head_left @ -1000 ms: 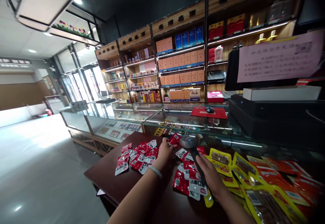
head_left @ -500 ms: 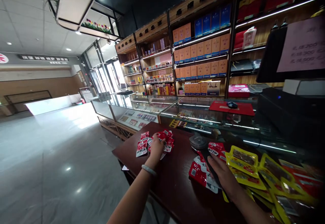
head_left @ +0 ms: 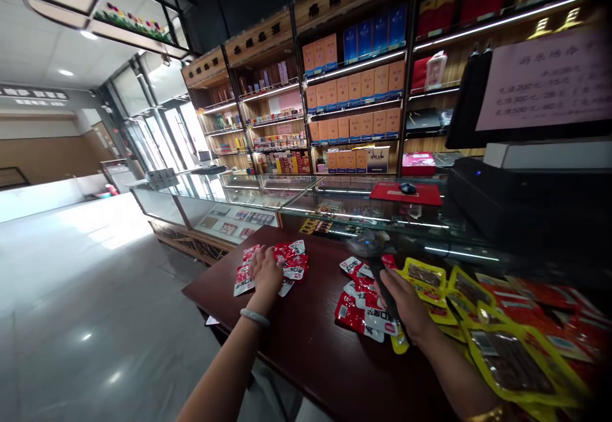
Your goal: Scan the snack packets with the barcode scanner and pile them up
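Observation:
My left hand (head_left: 265, 272) lies palm down on a small pile of red snack packets (head_left: 292, 262) at the far left of the dark wooden counter (head_left: 306, 345); a pale bangle sits on that wrist. My right hand (head_left: 405, 302) is closed around the handle of a black barcode scanner (head_left: 367, 245), whose head points away from me. Under and beside that hand lies a second heap of red packets (head_left: 356, 310). Yellow snack packets (head_left: 433, 278) spread to the right of it.
A glass display case (head_left: 335, 208) runs behind the counter, with a red mat and mouse (head_left: 406, 189) on it. A black cash register (head_left: 526, 202) stands at the right. Shelves of boxes (head_left: 356, 90) line the wall. Open shiny floor (head_left: 71, 294) lies left of the counter's edge.
My left hand carried a red packet from near the scanner over to the left pile and now rests flat on it. My right hand stayed by the scanner. The view shifted.

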